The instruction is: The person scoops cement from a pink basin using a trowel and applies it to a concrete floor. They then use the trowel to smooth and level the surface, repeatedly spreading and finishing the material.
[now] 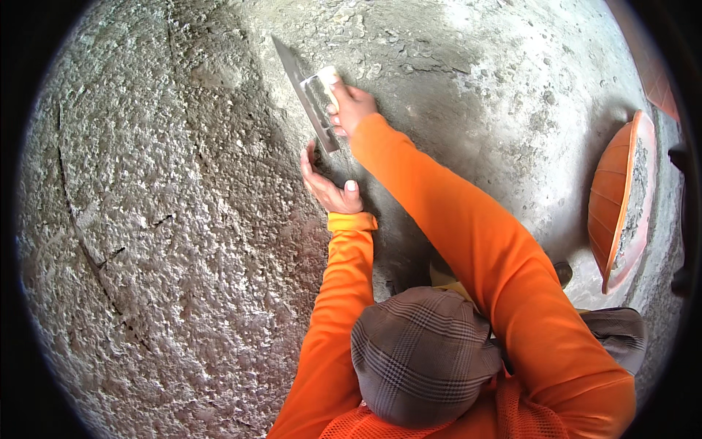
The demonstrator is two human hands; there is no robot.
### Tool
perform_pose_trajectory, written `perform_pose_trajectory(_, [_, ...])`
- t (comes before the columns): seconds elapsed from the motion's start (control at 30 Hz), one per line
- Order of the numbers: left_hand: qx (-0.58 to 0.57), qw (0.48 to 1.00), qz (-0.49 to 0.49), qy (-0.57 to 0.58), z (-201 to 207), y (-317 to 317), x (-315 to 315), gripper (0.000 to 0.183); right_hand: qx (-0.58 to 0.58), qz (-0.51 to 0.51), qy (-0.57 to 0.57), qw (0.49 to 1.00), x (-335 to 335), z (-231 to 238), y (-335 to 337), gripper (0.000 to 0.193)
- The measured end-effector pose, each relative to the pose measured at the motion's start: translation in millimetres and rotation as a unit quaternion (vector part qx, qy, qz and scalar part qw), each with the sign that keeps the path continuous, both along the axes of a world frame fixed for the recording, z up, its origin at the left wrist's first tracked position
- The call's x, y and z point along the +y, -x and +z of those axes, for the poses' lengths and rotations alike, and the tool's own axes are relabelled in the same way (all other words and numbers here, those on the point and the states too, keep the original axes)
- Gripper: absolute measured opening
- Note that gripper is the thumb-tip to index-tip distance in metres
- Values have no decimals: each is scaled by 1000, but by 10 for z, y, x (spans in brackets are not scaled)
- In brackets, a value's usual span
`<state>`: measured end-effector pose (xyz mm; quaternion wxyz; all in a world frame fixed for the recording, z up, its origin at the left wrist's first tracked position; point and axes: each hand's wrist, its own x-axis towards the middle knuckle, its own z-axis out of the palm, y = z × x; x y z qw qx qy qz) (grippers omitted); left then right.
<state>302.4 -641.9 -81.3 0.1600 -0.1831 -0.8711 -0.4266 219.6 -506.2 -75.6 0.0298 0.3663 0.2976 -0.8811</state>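
Observation:
My right hand (353, 110) is wrapped round the pale handle of a plastering trowel (311, 99). The trowel's long, narrow steel blade slants from upper left to lower right, along the line where a rough grey mortar surface (168, 241) meets a smoother grey one. Just below the blade's lower end is my left hand (333, 186), open and slightly cupped, with its thumb apart and nothing in it. Whether its fingertips touch the blade or the mortar, I cannot tell. Orange sleeves cover both arms.
An orange basin (610, 197) with grey mortar in it stands at the right, tilted in view. Thin dark lines run down the rough surface at the left. Loose crumbs (365, 33) lie at the top. Grey plaid cloth (424, 358) bulges up between my arms.

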Motion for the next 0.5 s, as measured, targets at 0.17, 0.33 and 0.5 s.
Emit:
perform_pose_trajectory(0.17, [-6, 1000, 2, 10, 24, 7, 6, 108, -53, -20, -214, 975, -40, -394, 364, 44])
perform_pose_trajectory(0.33, [-12, 1000, 3, -2, 18, 12, 2, 108, -126, -93, -153, 976, 90, -330, 133, 47])
perform_pose_trajectory(0.5, [-18, 1000, 10, 0, -11, -18, 6, 108, -57, -81, -4, 995, 228, -58, -314, 40])
